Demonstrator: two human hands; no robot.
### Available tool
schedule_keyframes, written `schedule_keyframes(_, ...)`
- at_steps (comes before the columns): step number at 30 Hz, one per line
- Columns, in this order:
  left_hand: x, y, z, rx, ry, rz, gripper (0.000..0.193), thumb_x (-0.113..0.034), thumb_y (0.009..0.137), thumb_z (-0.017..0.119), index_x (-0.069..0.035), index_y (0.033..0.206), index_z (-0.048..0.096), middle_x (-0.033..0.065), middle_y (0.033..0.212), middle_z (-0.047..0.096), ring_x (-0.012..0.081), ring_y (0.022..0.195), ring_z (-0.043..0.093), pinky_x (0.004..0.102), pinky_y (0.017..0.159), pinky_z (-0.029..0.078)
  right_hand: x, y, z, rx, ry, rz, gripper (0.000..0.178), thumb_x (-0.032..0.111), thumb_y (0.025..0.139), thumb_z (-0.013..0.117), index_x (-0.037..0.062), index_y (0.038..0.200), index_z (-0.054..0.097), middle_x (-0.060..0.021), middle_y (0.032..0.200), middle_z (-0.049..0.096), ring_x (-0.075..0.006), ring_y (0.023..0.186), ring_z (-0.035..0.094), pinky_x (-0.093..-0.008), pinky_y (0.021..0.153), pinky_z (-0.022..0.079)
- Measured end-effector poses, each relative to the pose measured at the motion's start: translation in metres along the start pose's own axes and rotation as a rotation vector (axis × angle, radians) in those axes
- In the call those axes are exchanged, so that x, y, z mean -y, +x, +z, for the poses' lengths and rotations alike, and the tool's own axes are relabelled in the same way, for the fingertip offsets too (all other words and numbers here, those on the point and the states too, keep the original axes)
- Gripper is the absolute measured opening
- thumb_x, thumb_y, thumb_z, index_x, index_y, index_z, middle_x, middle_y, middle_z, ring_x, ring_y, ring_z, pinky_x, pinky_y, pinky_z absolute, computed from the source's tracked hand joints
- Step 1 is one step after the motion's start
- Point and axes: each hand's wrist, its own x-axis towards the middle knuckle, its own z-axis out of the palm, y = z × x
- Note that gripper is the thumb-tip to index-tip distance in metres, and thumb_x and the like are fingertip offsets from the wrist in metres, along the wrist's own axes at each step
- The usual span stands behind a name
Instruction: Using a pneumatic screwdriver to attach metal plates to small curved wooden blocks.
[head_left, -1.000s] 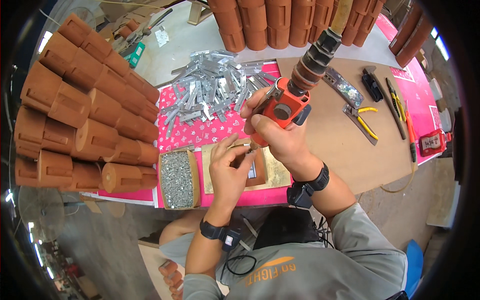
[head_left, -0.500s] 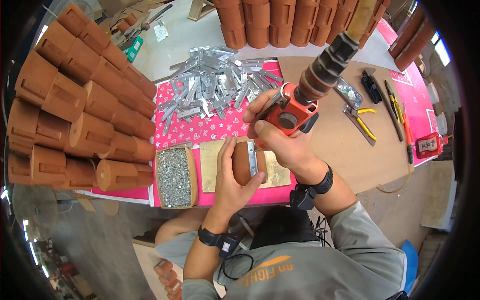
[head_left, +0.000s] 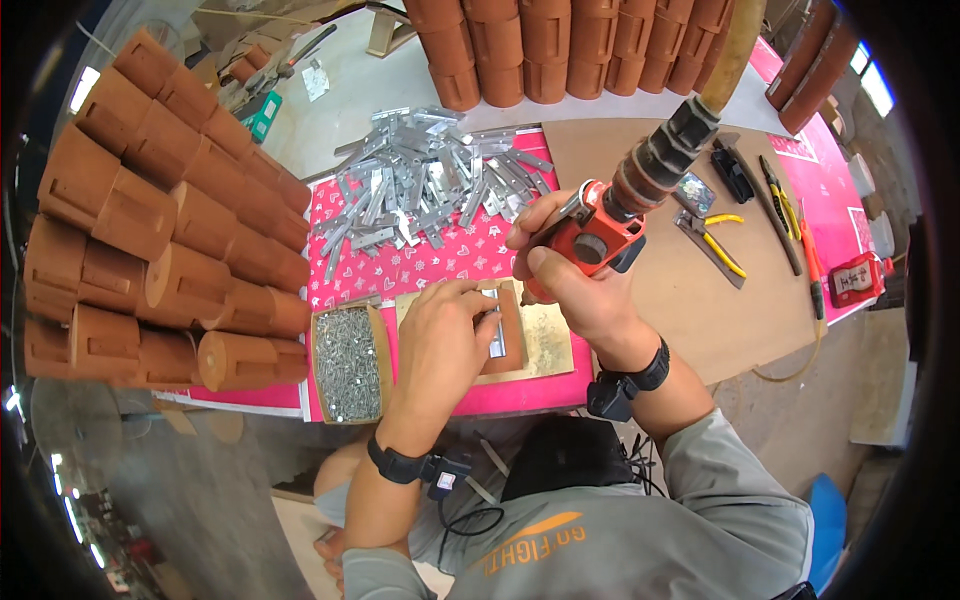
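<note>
A brown clay-coloured block (head_left: 511,325) lies on a pale wooden board (head_left: 548,345) in front of me, with a narrow metal strip (head_left: 498,340) along it. My left hand (head_left: 452,325) is over the block's left side, its thumb and fingers pinched together at the strip; anything between them is too small to make out. Closed round a red power tool (head_left: 597,235), my right hand (head_left: 590,290) holds it above and right of the block. A dark ribbed collar and a yellowish hose-like length (head_left: 735,60) extend from the tool's upper end.
Left of the board stands a cardboard box (head_left: 383,385) of small metal fasteners. Loose metal strips (head_left: 430,180) are heaped beyond it. Brown cylindrical pieces (head_left: 165,210) are stacked at left; more (head_left: 545,50) stand at the back. Yellow-handled pliers (head_left: 722,250) lie at right.
My left hand has gone from lying spread along the block to a pinch above the metal strip. My right hand and the power tool have shifted slightly right and down.
</note>
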Motion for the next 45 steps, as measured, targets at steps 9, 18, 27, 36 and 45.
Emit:
schedule_keyframes(9,0.007,0.006,0.012,-0.16,0.1,0.192,0.012,-0.01,0.091,0.068,0.001,0.096,0.068,0.0135,0.102,0.073,0.0286,0.095,0.069,0.0391,0.085,0.054,0.002,-0.002,-0.01,0.013,-0.036,-0.027,0.026,-0.008,0.078,0.056,-0.0012,0.104,0.058,-0.0124,0.095,0.068,-0.0135,0.072,0.066,-0.026,0.058,0.054)
schedule_keyframes(18,0.019,-0.022,-0.001,-0.289,-1.208,-0.33,0.008,-0.01,0.104,0.053,-0.004,0.099,0.057,0.0165,0.089,0.072,0.0228,0.076,0.074,0.0294,0.059,0.061,0.013,-0.003,-0.01,0.079,0.001,-0.061,0.024,-0.006,0.078,0.059,-0.0013,0.102,0.058,-0.0121,0.092,0.068,-0.0145,0.074,0.067,-0.0287,0.065,0.057)
schedule_keyframes(27,0.031,-0.044,0.012,-0.244,-1.444,-0.388,0.009,-0.01,0.101,0.061,-0.002,0.104,0.059,0.0131,0.091,0.072,0.0199,0.079,0.072,0.029,0.066,0.06,0.026,-0.006,-0.004,0.093,0.062,-0.026,0.019,-0.005,0.077,0.062,-0.0032,0.096,0.065,-0.0071,0.088,0.069,-0.0118,0.083,0.065,-0.0295,0.076,0.055)
schedule_keyframes(36,0.02,-0.057,0.029,-0.116,-1.413,-0.434,0.017,-0.004,0.098,0.063,0.0,0.115,0.06,0.0139,0.1,0.072,0.0229,0.091,0.073,0.0294,0.08,0.061,0.031,-0.004,0.005,0.078,0.152,0.01,0.018,-0.005,0.077,0.061,-0.003,0.094,0.065,-0.0074,0.087,0.069,-0.0112,0.079,0.064,-0.0291,0.072,0.054)
schedule_keyframes(45,0.005,-0.067,0.03,-0.082,-1.264,-0.431,0.017,-0.002,0.099,0.061,0.005,0.115,0.063,0.0162,0.109,0.072,0.0219,0.1,0.072,0.0321,0.09,0.059,0.037,-0.004,0.018,0.148,0.323,0.042,0.026,-0.006,0.076,0.062,-0.0037,0.102,0.063,-0.0119,0.089,0.069,-0.0136,0.073,0.065,-0.0298,0.064,0.056)
